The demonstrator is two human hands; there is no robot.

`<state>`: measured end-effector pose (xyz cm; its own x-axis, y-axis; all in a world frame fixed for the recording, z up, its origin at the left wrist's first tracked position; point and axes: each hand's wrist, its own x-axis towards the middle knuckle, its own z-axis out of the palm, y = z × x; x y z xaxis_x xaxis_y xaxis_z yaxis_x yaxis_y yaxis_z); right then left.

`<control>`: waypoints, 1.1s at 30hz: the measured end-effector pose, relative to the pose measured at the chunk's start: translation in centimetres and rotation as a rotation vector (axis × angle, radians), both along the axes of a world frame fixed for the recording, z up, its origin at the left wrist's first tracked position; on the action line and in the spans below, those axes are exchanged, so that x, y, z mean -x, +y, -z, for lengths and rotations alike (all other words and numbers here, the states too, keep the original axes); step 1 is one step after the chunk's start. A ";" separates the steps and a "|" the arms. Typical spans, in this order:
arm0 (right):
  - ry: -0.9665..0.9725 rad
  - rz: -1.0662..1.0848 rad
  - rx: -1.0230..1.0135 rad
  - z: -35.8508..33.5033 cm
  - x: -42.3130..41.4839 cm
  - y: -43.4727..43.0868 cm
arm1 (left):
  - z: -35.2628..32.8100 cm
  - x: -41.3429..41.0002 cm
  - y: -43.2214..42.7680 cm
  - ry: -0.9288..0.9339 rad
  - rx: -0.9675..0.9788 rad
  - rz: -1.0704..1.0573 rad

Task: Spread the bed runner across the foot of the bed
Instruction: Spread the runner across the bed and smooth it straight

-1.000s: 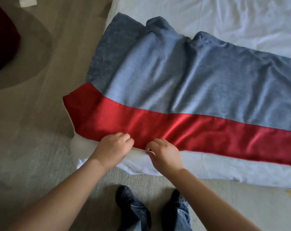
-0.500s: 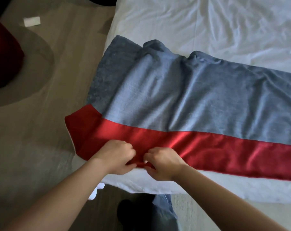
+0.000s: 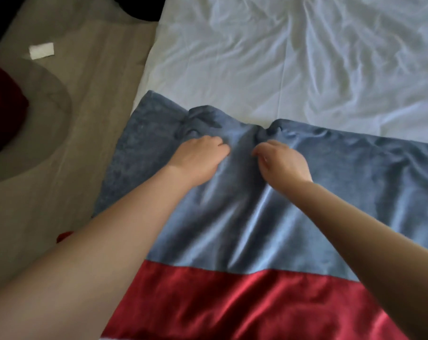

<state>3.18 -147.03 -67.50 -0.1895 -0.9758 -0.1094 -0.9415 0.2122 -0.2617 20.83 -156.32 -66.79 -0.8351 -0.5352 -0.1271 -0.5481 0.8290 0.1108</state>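
The blue and red bed runner (image 3: pixel 257 229) lies across the white sheet (image 3: pixel 281 57), from centre to lower right, its far edge bunched. My left hand (image 3: pixel 198 155) and right hand (image 3: pixel 284 163) rest there with fingers curled; I cannot tell whether they pinch the cloth.

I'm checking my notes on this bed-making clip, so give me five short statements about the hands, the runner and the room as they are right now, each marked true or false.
1. The left hand and right hand are over the grey-blue panel of the bed runner. True.
2. The red band is the runner's far edge. False: it is the side nearest the person.
3. The runner's far edge is bunched just beyond the hands. True.
4. The white sheet is smooth. False: it is wrinkled.
5. A white slip of paper lies on the bed. False: it lies on the floor.
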 end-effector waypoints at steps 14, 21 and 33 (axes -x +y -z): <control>0.019 0.041 -0.198 2.9 5.5 -6.3 | 3.3 9.0 -6.2 -0.023 -0.075 -0.153; -0.016 0.012 -0.328 1.5 5.5 -9.6 | 3.7 6.3 -8.1 -0.012 0.037 -0.094; 0.000 0.057 -0.409 0.1 5.4 -12.7 | 2.4 3.6 -10.9 0.014 0.072 -0.131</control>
